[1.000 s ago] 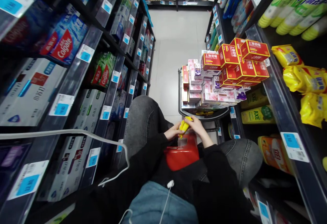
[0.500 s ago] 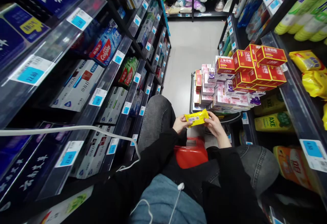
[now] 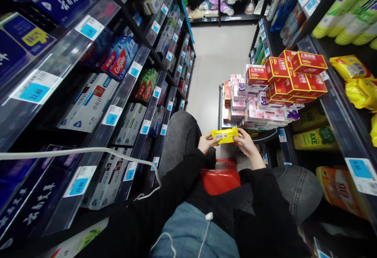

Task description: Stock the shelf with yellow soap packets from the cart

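Can't read the fine print on the yellow packet, way too tiny. Can't see the packet's back either, or all of both ends, thanks to the left hand and the right hand. Can't put a name to the red plastic thing, partly tucked under dark clothing. Can barely spot the cart under all those stacked boxes. Can't follow the white cable past the left edge. Losing some yellow bags off the right side too. Can't make out the far price tags at all, just little blue specks.
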Tool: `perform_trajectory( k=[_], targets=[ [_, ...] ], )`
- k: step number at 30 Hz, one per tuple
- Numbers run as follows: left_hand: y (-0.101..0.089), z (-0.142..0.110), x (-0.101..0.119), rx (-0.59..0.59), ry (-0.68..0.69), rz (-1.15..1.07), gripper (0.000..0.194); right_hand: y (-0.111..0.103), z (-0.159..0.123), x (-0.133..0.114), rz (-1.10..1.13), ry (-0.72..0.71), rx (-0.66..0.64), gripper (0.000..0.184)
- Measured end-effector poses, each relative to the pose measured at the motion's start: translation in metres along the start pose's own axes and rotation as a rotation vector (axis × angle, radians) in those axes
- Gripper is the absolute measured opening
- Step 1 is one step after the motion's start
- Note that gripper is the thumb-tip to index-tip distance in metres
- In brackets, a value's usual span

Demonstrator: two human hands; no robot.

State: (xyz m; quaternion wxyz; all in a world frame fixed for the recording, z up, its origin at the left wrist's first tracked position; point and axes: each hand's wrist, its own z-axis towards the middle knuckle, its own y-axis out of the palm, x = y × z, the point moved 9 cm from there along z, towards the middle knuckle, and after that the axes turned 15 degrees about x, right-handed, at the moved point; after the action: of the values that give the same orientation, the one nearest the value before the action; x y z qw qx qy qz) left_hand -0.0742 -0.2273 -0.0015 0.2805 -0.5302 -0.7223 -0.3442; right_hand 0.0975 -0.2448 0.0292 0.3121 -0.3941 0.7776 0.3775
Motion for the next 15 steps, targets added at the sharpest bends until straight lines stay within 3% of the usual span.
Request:
perform_trajectory(
  k=[6, 12, 15],
  targets=[
    [-0.001, 0.000, -0.001, 0.001, -0.020, -0.012, 0.046, 0.000, 0.001, 0.001, 0.001, 0.010, 0.010, 0.052],
    [0.007, -0.008, 0.001, -0.080, -0.154, -0.145, 0.025, 0.003, -0.001, -0.014, -0.113, -0.176, -0.047, 0.031],
    [0.016, -0.014, 0.003, -0.172, -0.248, -0.268, 0.019, 0.008, -0.003, -0.018, -0.119, -0.246, -0.101, 0.033]
  ],
)
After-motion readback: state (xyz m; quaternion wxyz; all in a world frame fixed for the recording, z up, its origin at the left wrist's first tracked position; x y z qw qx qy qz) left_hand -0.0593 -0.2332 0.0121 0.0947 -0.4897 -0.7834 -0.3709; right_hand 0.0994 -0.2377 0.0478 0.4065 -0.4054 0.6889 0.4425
